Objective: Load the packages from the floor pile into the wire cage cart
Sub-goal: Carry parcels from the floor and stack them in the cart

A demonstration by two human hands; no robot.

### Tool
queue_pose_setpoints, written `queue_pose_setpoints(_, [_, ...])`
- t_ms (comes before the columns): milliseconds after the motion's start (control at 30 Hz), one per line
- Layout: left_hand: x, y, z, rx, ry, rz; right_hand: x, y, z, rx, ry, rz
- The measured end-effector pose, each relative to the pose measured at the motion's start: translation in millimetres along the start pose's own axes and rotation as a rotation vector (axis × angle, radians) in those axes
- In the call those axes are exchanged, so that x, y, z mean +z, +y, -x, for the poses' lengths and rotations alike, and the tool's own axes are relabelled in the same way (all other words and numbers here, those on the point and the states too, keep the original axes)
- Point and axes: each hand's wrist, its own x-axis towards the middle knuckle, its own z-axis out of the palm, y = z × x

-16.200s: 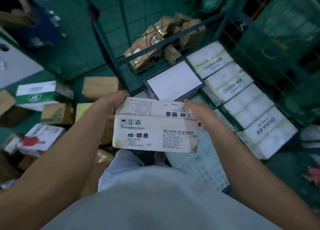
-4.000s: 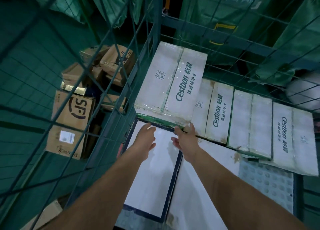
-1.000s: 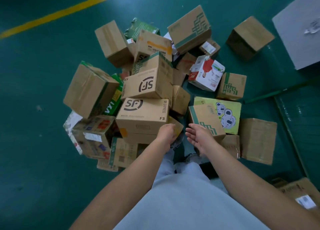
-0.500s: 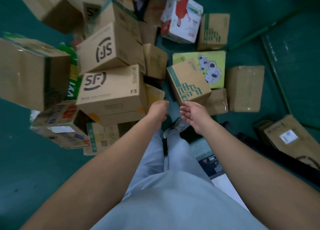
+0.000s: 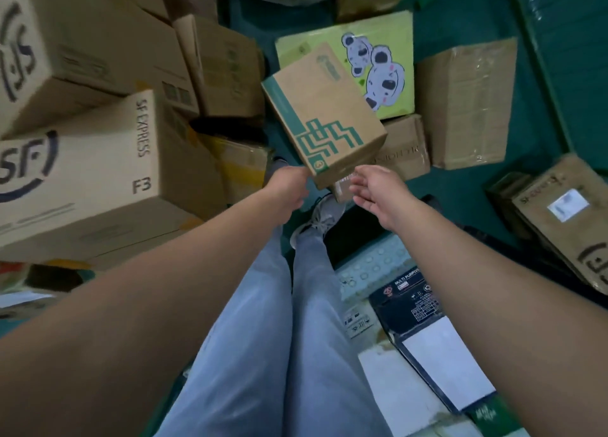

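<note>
Closer than half a second ago: left hand (image 5: 289, 186) and right hand (image 5: 375, 190), fingers relaxed, empty, flanking the green-patterned carton (image 5: 324, 114). Likely next package for the cart.

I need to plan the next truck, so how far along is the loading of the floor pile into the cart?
Done: nothing that this view can confirm, since the cart's load is not clearly shown. In hand: nothing yet; the left hand and right hand reach, empty, for the green-patterned box. Left: most of the pile, including the SF Express box, the koala box and the taped box.
</note>
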Motion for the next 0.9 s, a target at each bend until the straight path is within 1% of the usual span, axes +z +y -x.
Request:
queue_pose_setpoints(133, [16.1, 8.3, -48.3, -0.074, -0.064, -0.073, -9.8, -13.1, -65.2, -0.003, 0.057, 0.061])
queue_pose_setpoints(167, [18.9, 8.6, -58.3, -0.108, -0.059, -0.072, -11.6, -16.4, -76.5, 0.0, 0.068, 0.074])
queue_pose_setpoints(267, [27.9, 11.4, -82.9, -0.126, 0.023, -0.109, -17.9, -29.0, -106.0, -0.022, 0.11, 0.087])
queue_pose_setpoints(433, [34.1, 12.3, -106.6, -0.146, -0.005, -0.079, -25.8, -42.7, -139.4, -0.083, 0.207, 0.116])
queue_pose_setpoints(567, [32.5, 13.7, -113.1, -0.156, -0.014, -0.044, -25.3, -47.6, -150.1, -0.121, 0.219, 0.191])
queue_pose_setpoints(733, [30.6, 13.7, -121.9, -0.146, 0.009, 0.001, -20.1, -49.8, -160.0, -0.141, 0.17, 0.279])
queue_pose_setpoints(900, [29.7, 10.5, -137.3, -0.146, 0.011, 0.03, -15.8, -53.2, -171.0, -0.119, 0.128, 0.352])
